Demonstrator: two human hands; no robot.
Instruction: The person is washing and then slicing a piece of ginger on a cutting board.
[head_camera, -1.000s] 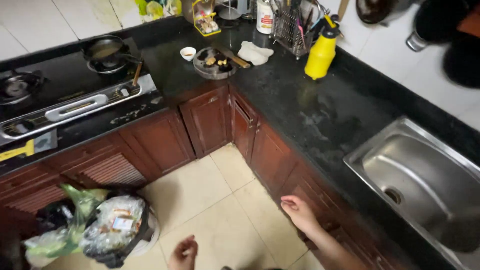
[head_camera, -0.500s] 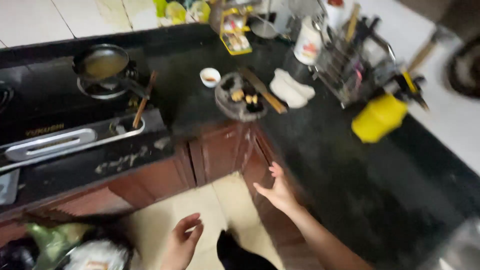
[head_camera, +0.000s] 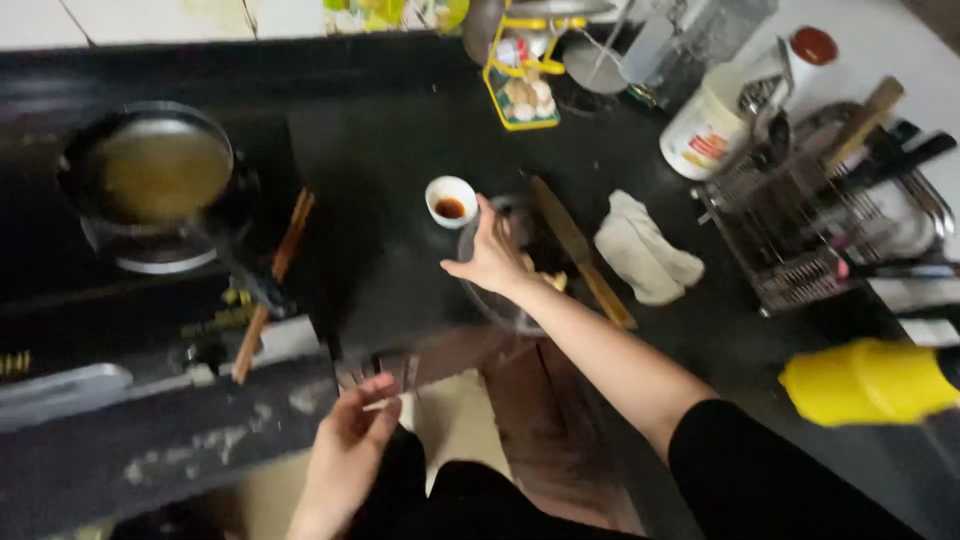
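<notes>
Reaching over the dark table (head_camera: 400, 160), the right hand (head_camera: 492, 255) now lies on the rim of a glass bowl (head_camera: 500, 300), where half a second ago it hung in the air over the cabinet doors. Its fingers are spread and curved around the near edge of the bowl, so it touches the bowl, but I cannot tell if it really grips it. The bowl stands at the front part of the table, between a small white cup (head_camera: 451, 200) with dark sauce and a long wooden-handled knife (head_camera: 580, 250), and holds some pale pieces of food. The left hand (head_camera: 345, 450) is low, near the table edge by the stove, half open with the fingers loosely bent; it holds nothing that I can see. I judge that the work has moved from approaching to first contact with the bowl.

On the stove at the left stands a dark pan (head_camera: 160, 170) with yellowish liquid, and wooden chopsticks (head_camera: 272, 285) lie beside it. At the right is a wire dish rack (head_camera: 830, 220), and near it a white round tub (head_camera: 705, 130) with a red and orange label. A folded white cloth (head_camera: 645, 250) lies just beside the knife. A yellow bottle (head_camera: 865, 380) shows at the right edge, and a small yellow rack (head_camera: 520, 85) with pale round things stands at the back.
</notes>
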